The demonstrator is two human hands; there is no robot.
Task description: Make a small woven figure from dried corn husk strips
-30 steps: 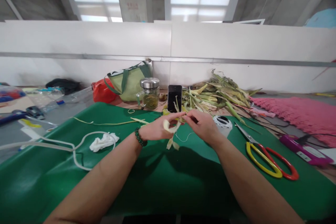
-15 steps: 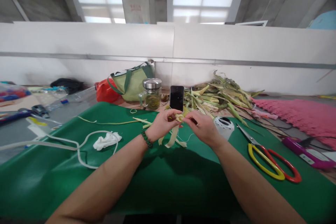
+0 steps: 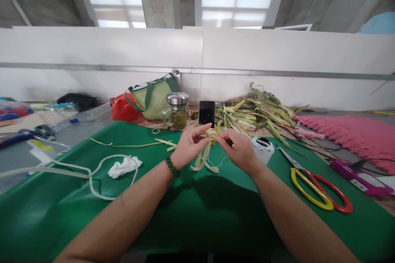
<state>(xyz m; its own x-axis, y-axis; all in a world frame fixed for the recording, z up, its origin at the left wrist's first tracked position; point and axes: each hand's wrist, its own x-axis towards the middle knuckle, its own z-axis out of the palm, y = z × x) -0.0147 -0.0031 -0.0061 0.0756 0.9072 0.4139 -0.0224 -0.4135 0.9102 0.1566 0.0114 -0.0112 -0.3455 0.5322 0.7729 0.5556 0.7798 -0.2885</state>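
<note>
Above the green cloth (image 3: 173, 218), both hands meet on a small bundle of pale corn-husk strips (image 3: 204, 157). My left hand (image 3: 189, 147), with a dark bead bracelet at the wrist, grips the bundle from the left, its fingers curled round it. My right hand (image 3: 237, 150) pinches the top of the bundle from the right. Loose ends of the strips hang down toward the cloth. A thin white thread (image 3: 219, 161) trails from the bundle toward my right hand.
A heap of corn husks (image 3: 259, 111), a black phone (image 3: 206, 113) and a glass jar (image 3: 177, 110) stand behind my hands. Yellow-and-red scissors (image 3: 314, 185) and a white spool (image 3: 262, 146) lie to the right. To the left lie a white cord (image 3: 92, 172) and crumpled tissue (image 3: 125, 166).
The husk strips have been turned in my hands; a curled loop at the left has dropped and now hangs below. Both hands stay together at the same spot.
</note>
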